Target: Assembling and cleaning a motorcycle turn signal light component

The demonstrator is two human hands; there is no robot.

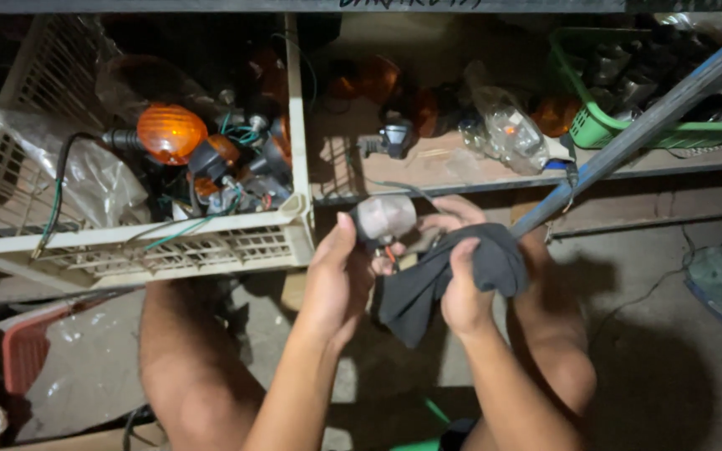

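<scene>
My left hand point(338, 280) holds a small turn-signal lamp with a pale, dusty lens point(384, 218), thumb up along its side. My right hand point(461, 284) grips a dark grey cloth point(428, 288) bunched against the lamp's rear, with part of the cloth hanging down between my hands. A short wire end pokes out below the lamp. Both hands are held above my bare knees, in front of a shelf.
A white plastic crate point(169, 246) at left holds several orange turn-signal lamps point(170, 132) and wires. A wooden shelf point(428, 171) carries more lamps in bags. A green basket point(612, 125) sits at right. A metal rod point(637, 129) runs diagonally. Concrete floor lies below.
</scene>
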